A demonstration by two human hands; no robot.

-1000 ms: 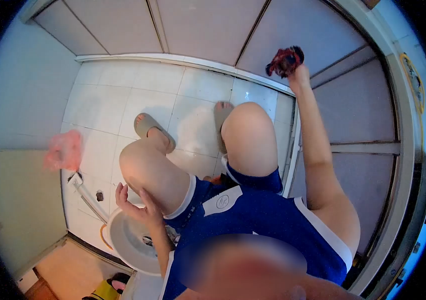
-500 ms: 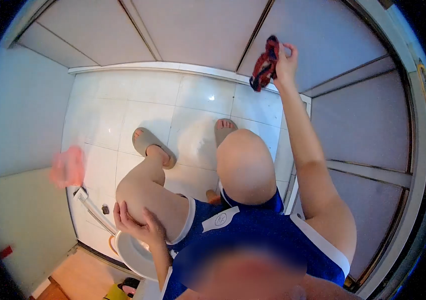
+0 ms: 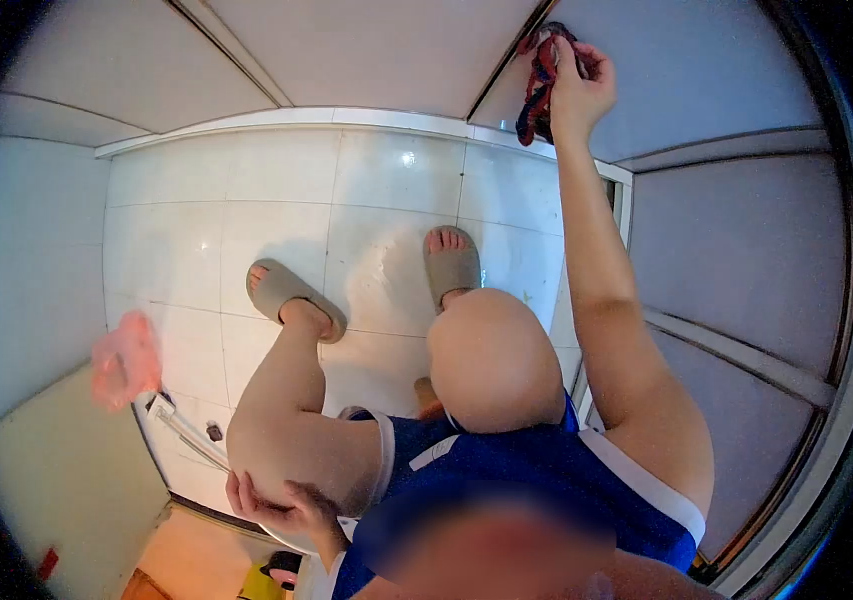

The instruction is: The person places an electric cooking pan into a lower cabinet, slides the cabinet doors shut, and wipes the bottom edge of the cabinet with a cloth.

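My right hand (image 3: 585, 92), arm stretched forward, grips a crumpled dark red and black cloth (image 3: 538, 88) in front of the grey panel door (image 3: 707, 75). The cloth hangs down on the left side of my fingers. My left hand (image 3: 282, 508) rests by my left thigh (image 3: 297, 455) with its fingers apart and holds nothing. Part of a white basin rim (image 3: 292, 540) shows beneath that hand; the rest of the basin is hidden by my arm and leg.
A pink plastic bag (image 3: 127, 362) is at the left wall, above a white pipe-like fixture (image 3: 185, 430). A small dark drain (image 3: 215, 431) lies in the tiled floor (image 3: 277, 240). My feet wear grey-green slippers (image 3: 452, 268). A yellow and black object (image 3: 262, 583) shows at the bottom.
The cloth, spread lower half a second ago, is now higher against the panels in my right hand. My left hand has slid lower by my thigh. The view has shifted, showing both slippers fully.
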